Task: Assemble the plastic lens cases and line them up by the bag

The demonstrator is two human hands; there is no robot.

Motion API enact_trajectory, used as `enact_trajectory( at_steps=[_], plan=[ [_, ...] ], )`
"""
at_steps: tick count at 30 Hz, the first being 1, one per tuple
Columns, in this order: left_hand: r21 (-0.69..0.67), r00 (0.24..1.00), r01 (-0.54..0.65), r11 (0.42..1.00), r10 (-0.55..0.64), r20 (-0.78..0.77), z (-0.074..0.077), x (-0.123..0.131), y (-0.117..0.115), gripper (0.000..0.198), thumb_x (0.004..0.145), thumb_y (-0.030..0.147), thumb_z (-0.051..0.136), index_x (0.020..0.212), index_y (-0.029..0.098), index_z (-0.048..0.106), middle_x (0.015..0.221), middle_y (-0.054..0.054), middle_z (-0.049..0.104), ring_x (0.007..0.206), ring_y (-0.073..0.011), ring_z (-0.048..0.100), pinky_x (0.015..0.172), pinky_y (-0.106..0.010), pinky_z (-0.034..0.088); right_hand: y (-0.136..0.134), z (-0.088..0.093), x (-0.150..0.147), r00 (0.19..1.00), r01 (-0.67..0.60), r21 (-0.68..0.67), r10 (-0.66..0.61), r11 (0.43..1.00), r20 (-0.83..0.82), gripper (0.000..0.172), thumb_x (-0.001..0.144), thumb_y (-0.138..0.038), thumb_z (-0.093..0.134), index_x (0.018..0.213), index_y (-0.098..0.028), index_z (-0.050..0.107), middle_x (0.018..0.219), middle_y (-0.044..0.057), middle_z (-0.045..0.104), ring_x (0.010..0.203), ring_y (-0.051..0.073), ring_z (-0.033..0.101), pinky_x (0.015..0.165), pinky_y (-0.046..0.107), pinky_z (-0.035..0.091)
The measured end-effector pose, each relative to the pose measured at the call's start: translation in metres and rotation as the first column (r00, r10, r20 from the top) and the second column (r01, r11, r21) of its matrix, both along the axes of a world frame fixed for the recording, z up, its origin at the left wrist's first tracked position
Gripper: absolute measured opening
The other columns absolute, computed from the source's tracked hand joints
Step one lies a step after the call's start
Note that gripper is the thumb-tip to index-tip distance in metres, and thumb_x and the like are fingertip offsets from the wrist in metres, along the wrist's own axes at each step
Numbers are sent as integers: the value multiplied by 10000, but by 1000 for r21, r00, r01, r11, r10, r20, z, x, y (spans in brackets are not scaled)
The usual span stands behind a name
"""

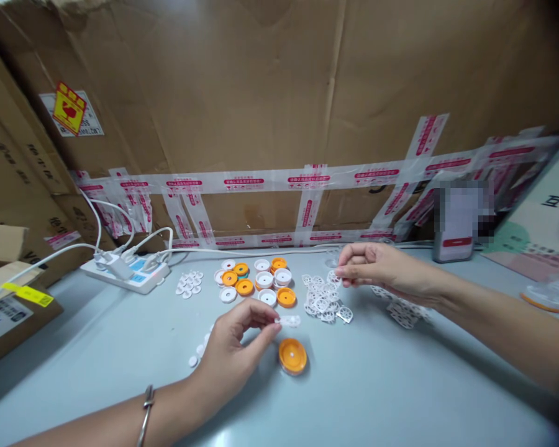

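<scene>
Left hand [235, 354]: we record it low in the middle of the view, thumb and forefinger clamped on a small white piece [289, 321]; the other fingers are curled in.
Small white piece: held clear of the tabletop [354, 397], just above and behind the orange cap [292, 356].
Orange cap: lies alone on the tabletop, open side up with a pale centre, just beside the left fingertips.
Right hand [377, 270]: we note it farther back and to the right, fingertips drawn together over the heap of white lattice pieces [323, 301]. We cannot tell whether a piece sits between them.
Heap of white lattice pieces: spread loosely on the tabletop between the two hands. A second heap [403, 313] lies under the right wrist.
Cluster of caps [256, 282]: we count orange and white ones mixed, set close together left of the lattice heap.
Small white discs [189, 282]: a tight group left of the caps. A few loose discs [198, 351] lie just beside the left hand.
Power strip [128, 273]: white, at the far left of the tabletop, with plugs and white cables in it.
Bracelet [146, 413]: a metal band on the left wrist.
Cardboard boxes [261, 93]: we see them stacked as a wall behind the tabletop, crossed with red-printed tape.
</scene>
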State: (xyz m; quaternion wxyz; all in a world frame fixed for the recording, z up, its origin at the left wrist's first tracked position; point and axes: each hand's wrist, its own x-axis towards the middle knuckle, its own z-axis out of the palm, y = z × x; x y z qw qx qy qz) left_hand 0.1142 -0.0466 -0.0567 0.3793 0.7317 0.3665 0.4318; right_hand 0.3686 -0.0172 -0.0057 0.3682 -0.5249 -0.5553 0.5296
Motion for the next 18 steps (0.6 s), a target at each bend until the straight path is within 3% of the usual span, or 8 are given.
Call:
enact_trajectory(
  at_steps=[4,11,18],
  plan=[
    [2,1000,-8,1000,8,-8,-1,-1,0,37,793,158,547,792,156,584,787,-26,626,749,-126,596,710,-233,510,-6,-3,-10,996,13,-31,-15,999,-93,425,615,-317,769,993,-201,616,638,-35,626,614,109,596,648,263,479],
    [37,1000,-3,999,4,-15,-1,-1,0,40,790,140,544,793,163,577,783,-23,625,747,-128,593,706,-236,500,-17,-6,-26,992,-10,-60,3,998,-125,337,602,-348,773,885,-180,700,797,37,709,793,154,632,793,283,462],
    [85,999,9,996,-6,-35,-3,-2,-1,54,796,129,534,803,166,574,783,-20,630,738,-121,597,692,-227,497,-30,-13,-44,991,54,-35,-58,998,-121,302,595,-309,764,858,-188,674,761,10,681,727,146,611,689,273,452]
  ],
)
